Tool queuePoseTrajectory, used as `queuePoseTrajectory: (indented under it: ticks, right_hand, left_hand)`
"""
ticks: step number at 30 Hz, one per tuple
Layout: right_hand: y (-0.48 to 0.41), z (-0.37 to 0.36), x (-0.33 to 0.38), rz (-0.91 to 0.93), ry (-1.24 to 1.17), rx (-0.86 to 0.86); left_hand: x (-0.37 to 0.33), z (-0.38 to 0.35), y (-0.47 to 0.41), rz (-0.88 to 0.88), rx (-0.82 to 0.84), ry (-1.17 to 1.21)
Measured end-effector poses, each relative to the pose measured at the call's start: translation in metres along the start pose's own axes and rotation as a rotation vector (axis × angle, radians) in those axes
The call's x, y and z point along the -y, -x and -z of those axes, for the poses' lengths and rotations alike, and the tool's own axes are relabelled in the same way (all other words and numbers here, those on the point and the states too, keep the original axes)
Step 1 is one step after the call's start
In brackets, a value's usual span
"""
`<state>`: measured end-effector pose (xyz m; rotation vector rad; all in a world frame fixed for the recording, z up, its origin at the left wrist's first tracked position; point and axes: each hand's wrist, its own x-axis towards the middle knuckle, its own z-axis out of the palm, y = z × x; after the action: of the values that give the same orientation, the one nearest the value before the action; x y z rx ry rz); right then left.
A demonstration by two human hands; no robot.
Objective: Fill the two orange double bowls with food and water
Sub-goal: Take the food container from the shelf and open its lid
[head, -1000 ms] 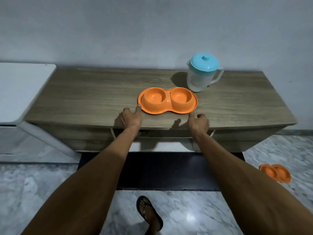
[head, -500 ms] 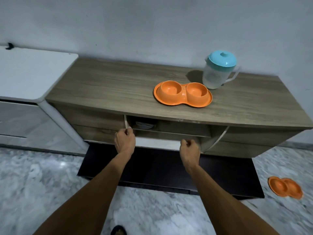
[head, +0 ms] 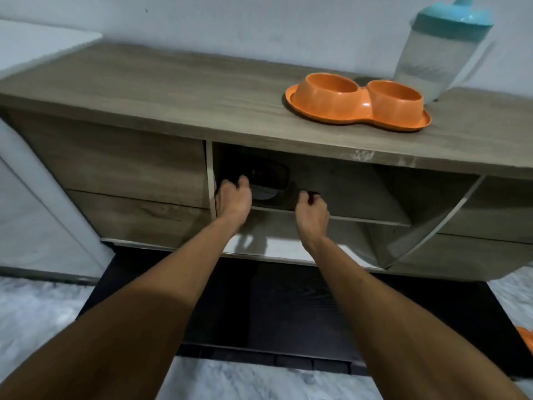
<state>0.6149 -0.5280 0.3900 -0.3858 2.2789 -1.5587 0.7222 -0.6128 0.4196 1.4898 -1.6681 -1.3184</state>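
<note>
An orange double bowl (head: 357, 103) stands on the wooden cabinet top (head: 173, 90), both cups looking empty from this low angle. Behind it to the right is a clear pitcher (head: 438, 53) with a teal lid. A sliver of the second orange double bowl (head: 526, 340) shows on the floor at the right edge. Both my hands reach into the cabinet's open compartment. My left hand (head: 233, 199) has fingers spread beside a dark container (head: 269, 180) in the shadowed shelf. My right hand (head: 313, 210) is curled just right of it, holding nothing I can see.
The compartment has a shelf board (head: 360, 220) and a slanted divider (head: 432, 226) on its right. A white appliance (head: 34, 157) stands left of the cabinet. A black base panel (head: 288, 307) lies under the cabinet on the marble floor (head: 34, 313).
I have crouched lower and closer. Both hands left the cabinet's front edge and moved up into the open compartment, toward the dark container.
</note>
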Motion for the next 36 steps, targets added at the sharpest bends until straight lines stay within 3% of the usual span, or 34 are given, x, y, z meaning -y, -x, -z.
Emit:
queuePoseTrajectory:
  ticks: [12, 16, 20, 27, 36]
  right_hand:
    - [-0.035, -0.048, 0.009, -0.050, 0.055, 0.130]
    - [-0.029, -0.043, 0.011, -0.155, 0.008, 0.114]
    - [-0.002, -0.032, 0.010, -0.191, -0.043, 0.126]
    - [0.077, 0.026, 0.023, -0.264, -0.058, 0.148]
    - [0.165, 0.127, 0.102, -0.290, -0.048, 0.170]
  left_hand:
    - [0.021, -0.020, -0.054, 0.132, 0.009, 0.158]
    - [0.018, -0.018, -0.048, 0.146, 0.000, 0.163]
    - [0.024, -0.009, -0.018, 0.109, 0.009, 0.140]
    - [0.013, 0.025, 0.076, 0.224, 0.006, 0.140]
    - [-0.074, 0.075, 0.195, 0.272, -0.022, 0.011]
